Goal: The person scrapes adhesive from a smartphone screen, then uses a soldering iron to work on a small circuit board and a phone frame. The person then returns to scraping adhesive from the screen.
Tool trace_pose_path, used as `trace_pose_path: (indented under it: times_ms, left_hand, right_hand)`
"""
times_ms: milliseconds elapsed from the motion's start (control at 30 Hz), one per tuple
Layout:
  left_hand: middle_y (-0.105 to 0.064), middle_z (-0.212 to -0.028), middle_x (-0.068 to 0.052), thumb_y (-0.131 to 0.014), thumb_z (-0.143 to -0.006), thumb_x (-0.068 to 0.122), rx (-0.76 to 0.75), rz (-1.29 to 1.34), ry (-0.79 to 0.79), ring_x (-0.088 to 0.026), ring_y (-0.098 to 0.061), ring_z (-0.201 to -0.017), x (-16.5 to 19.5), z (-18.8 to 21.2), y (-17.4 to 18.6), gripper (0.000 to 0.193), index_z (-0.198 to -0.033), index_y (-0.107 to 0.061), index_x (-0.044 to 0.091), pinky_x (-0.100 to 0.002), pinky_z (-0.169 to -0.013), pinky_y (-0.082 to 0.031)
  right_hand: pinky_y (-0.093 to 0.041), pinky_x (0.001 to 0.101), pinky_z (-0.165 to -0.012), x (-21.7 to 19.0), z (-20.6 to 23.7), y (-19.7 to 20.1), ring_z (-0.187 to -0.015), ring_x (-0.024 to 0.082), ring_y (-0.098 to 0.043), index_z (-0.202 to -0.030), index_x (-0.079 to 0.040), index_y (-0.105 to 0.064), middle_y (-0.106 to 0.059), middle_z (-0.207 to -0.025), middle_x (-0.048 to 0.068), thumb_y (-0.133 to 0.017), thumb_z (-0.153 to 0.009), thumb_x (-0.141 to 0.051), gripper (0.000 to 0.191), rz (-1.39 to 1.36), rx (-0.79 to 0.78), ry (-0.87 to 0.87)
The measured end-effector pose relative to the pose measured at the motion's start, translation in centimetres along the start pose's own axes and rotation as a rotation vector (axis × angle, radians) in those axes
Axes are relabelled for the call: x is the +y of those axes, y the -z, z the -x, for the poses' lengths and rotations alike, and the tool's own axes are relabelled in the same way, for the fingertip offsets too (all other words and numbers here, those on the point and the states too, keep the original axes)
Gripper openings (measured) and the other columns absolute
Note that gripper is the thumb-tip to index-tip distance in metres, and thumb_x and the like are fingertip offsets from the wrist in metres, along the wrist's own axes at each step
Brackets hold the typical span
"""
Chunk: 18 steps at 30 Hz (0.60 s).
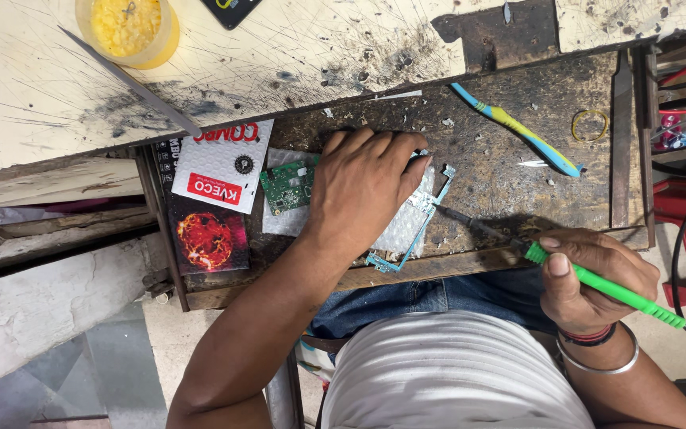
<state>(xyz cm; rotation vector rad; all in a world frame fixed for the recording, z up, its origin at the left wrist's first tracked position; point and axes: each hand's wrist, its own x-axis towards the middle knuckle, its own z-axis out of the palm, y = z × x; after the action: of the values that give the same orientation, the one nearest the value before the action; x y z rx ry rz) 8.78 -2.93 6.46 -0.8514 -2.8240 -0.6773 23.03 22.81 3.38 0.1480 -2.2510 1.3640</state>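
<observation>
My left hand (359,191) lies palm down on a pale blue phone frame with a silvery board (416,216) in an open wooden drawer, pressing it flat. My right hand (593,278) grips a green-handled soldering iron (597,282). Its dark tip (454,214) points left and reaches the right edge of the board beside my left fingers. A small green circuit board (287,187) rests on a clear plastic bag just left of my left hand.
A blue and yellow toothbrush (518,131) and a yellow rubber band (589,125) lie in the drawer (581,191). A white and red packet (224,171) sits at its left end. A jar of yellow paste (127,28) and metal tweezers (132,83) rest on the scratched bench above.
</observation>
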Motion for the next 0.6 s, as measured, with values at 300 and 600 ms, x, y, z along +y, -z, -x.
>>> trace_pose_path:
  times_ms: [300,600]
  left_hand:
    - [-0.073,-0.09,-0.002,-0.068,-0.099,0.034,0.005,0.001,-0.002,-0.021,-0.066,-0.09,0.13,-0.13,0.18,0.021,-0.107,-0.069,0.014,-0.04,-0.086,-0.046]
    - [-0.073,-0.091,-0.002,-0.069,-0.099,0.033,0.016,0.016,-0.001,-0.021,-0.066,-0.091,0.04,-0.08,0.12,0.02,-0.108,-0.07,0.015,-0.04,-0.087,-0.046]
  right_hand:
    - [-0.061,0.028,-0.073,0.31,-0.41,-0.11,-0.078,0.023,-0.075,-0.096,0.002,-0.064,-0.073,-0.088,0.016,-0.071,-0.107,-0.018,0.023,-0.067,-0.018,0.067]
    - [-0.06,0.0266,-0.069,0.55,-0.15,-0.09,-0.076,0.023,-0.075,-0.096,0.002,-0.065,-0.073,-0.087,0.017,-0.071,-0.107,-0.016,0.022,-0.046,-0.017,0.051]
